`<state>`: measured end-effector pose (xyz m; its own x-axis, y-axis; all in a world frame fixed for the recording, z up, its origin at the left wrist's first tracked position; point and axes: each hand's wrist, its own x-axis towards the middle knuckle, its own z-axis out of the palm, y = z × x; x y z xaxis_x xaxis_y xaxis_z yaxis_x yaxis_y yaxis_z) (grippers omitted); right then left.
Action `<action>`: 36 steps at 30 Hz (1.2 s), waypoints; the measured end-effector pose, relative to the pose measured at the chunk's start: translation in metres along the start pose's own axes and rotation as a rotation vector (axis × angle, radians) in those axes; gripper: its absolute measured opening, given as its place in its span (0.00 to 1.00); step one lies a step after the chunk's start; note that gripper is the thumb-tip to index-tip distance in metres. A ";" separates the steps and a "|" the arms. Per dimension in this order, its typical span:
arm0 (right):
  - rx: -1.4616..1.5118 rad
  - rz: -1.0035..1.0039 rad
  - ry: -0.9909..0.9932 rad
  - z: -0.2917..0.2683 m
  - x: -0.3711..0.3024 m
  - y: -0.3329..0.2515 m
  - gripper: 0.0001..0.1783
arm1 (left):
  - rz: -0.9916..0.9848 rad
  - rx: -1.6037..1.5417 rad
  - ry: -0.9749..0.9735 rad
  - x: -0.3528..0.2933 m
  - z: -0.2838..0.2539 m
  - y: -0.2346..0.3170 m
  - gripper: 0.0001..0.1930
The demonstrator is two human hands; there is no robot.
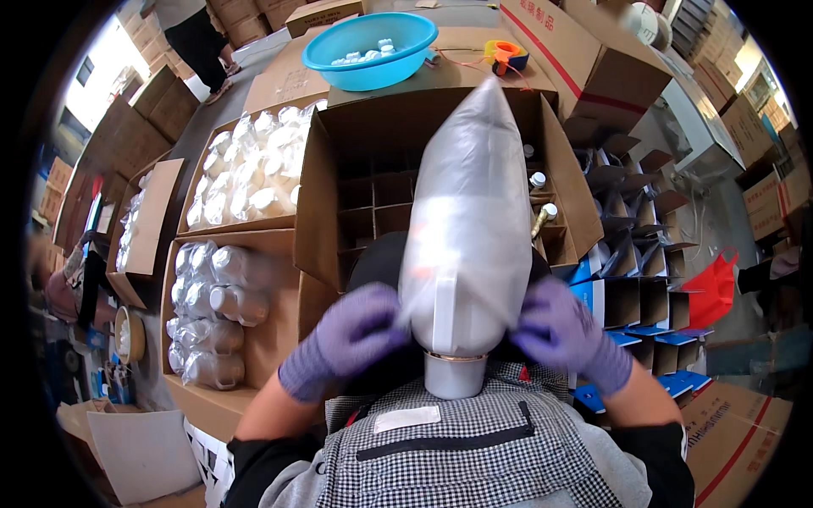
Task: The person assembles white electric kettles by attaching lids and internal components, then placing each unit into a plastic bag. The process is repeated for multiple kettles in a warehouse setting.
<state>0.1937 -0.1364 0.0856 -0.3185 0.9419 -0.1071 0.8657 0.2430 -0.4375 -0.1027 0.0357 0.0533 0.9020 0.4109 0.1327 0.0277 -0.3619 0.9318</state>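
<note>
Above the wearer's lap, at the near centre of my feed, a white handled flask [445, 313] is mostly covered by a translucent plastic bag [470, 161], which narrows to a point at its far end. The flask's pale grey cup-shaped end [456, 377] pokes out of the near side of the bag, close to a black-and-white checked apron [449, 453]. I see the left hand [360, 328], in a purple knit glove, at the left edge of the bag's near end, fingers curled inward. The right hand [559, 328], gloved alike, is curled at the right edge. Both are blurred, so I cannot tell whether either one pinches the film or only touches it.

Just beyond, I make out an open cardboard carton [580, 182] with a grid of compartments; white-capped bottles [538, 180] stand along its right side. On the left I have two more cartons: the far carton [241, 225] is packed with bagged white containers [262, 161], and the near carton [281, 339] holds bagged bottles [216, 305] in its left part. At the far side, a light blue plastic basin [373, 78] holds small white caps [364, 57]. To the right of the open carton I see dark cardboard dividers [627, 195], with a red bag [713, 292] farther right. At the far left stands a person [196, 42] in dark trousers
</note>
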 end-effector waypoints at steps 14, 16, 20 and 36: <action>-0.414 -0.306 0.108 0.006 0.055 -0.014 0.23 | 0.199 0.461 -0.169 -0.035 0.034 0.036 0.13; -0.569 -0.287 -0.024 0.003 0.060 -0.015 0.21 | 0.184 0.470 -0.149 -0.033 0.034 0.036 0.11; -0.526 -0.181 0.134 0.010 0.029 0.018 0.17 | -0.064 0.143 0.023 -0.037 0.053 0.039 0.10; 0.497 0.783 0.863 -0.003 -0.297 0.125 0.29 | -0.183 0.015 0.232 0.016 0.057 0.035 0.12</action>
<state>0.3974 -0.3850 0.0659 0.7285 0.6835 0.0454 0.4106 -0.3827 -0.8276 -0.0628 -0.0176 0.0689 0.7588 0.6502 0.0383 0.1890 -0.2761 0.9424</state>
